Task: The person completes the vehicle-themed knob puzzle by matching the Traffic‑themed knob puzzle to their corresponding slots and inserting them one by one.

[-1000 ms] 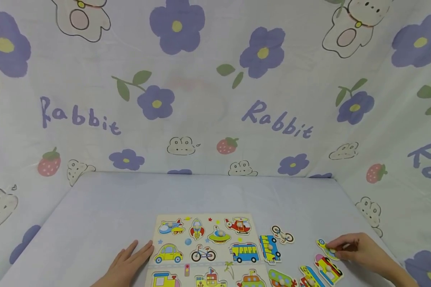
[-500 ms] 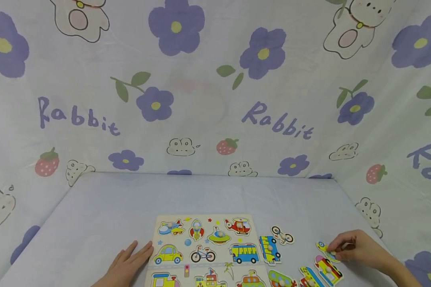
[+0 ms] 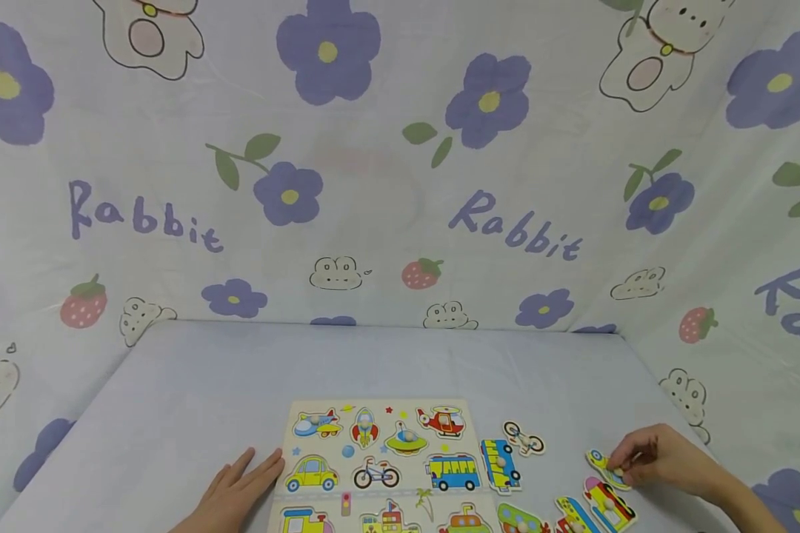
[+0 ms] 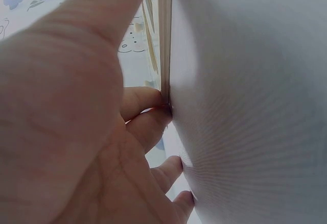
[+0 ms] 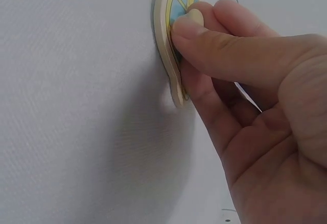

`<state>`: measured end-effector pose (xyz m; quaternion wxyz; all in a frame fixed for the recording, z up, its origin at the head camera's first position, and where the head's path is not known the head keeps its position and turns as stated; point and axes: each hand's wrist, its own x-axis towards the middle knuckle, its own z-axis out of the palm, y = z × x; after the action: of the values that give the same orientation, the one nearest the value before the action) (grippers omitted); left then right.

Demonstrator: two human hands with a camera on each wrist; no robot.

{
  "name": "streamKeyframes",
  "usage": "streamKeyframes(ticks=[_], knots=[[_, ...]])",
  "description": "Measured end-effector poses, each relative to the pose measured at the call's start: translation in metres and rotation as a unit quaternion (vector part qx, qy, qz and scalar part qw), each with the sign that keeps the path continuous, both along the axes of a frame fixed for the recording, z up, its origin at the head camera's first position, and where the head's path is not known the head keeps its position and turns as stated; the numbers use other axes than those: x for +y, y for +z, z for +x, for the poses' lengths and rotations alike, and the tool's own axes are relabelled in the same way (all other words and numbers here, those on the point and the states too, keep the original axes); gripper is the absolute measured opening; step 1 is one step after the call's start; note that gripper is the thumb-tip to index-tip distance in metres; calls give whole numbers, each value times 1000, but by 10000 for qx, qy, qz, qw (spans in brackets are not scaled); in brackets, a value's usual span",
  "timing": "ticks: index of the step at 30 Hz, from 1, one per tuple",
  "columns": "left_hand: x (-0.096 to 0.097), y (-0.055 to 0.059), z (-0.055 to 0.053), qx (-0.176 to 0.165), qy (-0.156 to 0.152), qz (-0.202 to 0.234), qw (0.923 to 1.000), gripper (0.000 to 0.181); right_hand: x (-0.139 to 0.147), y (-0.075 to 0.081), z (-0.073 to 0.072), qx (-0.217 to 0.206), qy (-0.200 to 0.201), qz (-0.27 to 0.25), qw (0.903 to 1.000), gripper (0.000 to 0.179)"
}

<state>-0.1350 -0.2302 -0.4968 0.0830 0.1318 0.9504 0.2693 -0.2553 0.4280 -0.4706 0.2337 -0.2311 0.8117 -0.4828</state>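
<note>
Fingers (image 5: 225, 55) pinch yellow piece (image 5: 176, 4) — maybe car; thick side (image 5: 166, 55), right wrist view only.

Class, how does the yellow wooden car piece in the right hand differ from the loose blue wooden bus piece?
The car piece is yellow with a curved outline; the bus piece is blue with a boxy outline. The right hand pinches the car piece; the bus piece lies unheld. Each has a knob.
</note>
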Motion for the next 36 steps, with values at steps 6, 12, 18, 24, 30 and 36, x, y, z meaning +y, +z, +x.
streamKeyframes(ticks=[6, 12, 18, 24, 30, 36], knots=[[0, -1, 0, -112, 13, 19, 9999, 117, -1, 1, -1, 139, -72, 53, 9999, 18], [0, -1, 0, -91, -27, 77, 9999, 116, -4, 7, 1, 365, -259, 160, 9989, 18], [-2, -1, -2, -40, -38, 104, 9999, 116, -17, 11, 1, 303, -573, 118, 9978, 21], [-1, -2, -3, -98, -12, 125, 9999, 116, -31, 7, 0, 291, -770, -180, 9964, 23], [-2, -2, -2, -26, -26, 124, 9999, 116, -49, 3, 2, 230, -825, -513, 9950, 23], [-1, -1, -2, -112, -11, 132, 9998, 116, -75, 7, 9, 268, -1060, -477, 9929, 24]])
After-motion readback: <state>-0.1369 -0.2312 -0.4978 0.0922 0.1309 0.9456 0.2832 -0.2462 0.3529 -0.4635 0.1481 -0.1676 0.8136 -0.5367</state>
